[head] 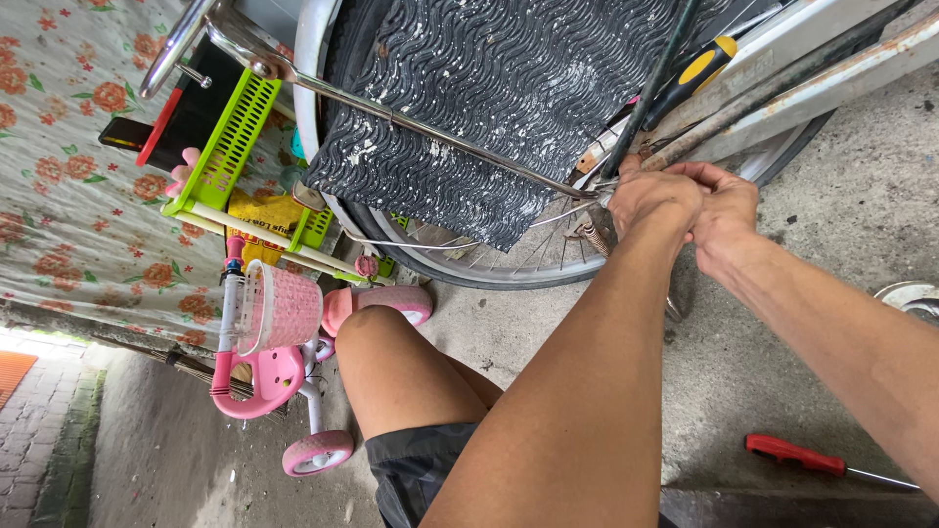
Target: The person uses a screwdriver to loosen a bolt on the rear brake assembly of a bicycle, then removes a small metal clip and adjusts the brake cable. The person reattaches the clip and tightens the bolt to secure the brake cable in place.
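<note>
lying nearest on the concrete floor (763, 372), close to its lower right edge, is a red-handled screwdriver (790, 454). beyond a bent knee (377, 342), both hands meet at the hub of a bicycle wheel (509, 264). the left hand (653, 198) is clenched on something small by the spokes, hidden by its knuckles; the right hand (722, 200) presses against it, fingers curled, its hold unclear. farther off, a yellow-and-black screwdriver (690, 76) sits against the frame. far left stands a pink tricycle (279, 372).
</note>
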